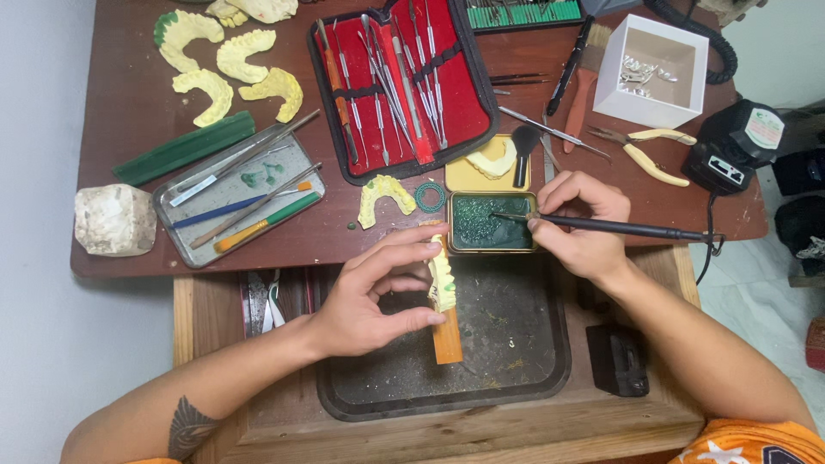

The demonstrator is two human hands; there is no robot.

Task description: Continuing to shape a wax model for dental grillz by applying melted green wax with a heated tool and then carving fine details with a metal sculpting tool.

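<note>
1. The hands are both busy: the left hand [365, 305] pinches a pale yellow plaster dental cast [442, 279] mounted on an orange wooden block [448, 337], held over the dark recessed tray [516, 378] in the workbench.
2. The right hand [577, 225] grips a thin black heated wax tool [601, 226], its tip dipped in the small brass tin of green wax [486, 222] on the brown surface [129, 94].
3. No green shows on the held cast from here, so the waxing looks barely begun.
4. Several more yellow arch-shaped casts [225, 64] lie untouched at the far left.
</note>
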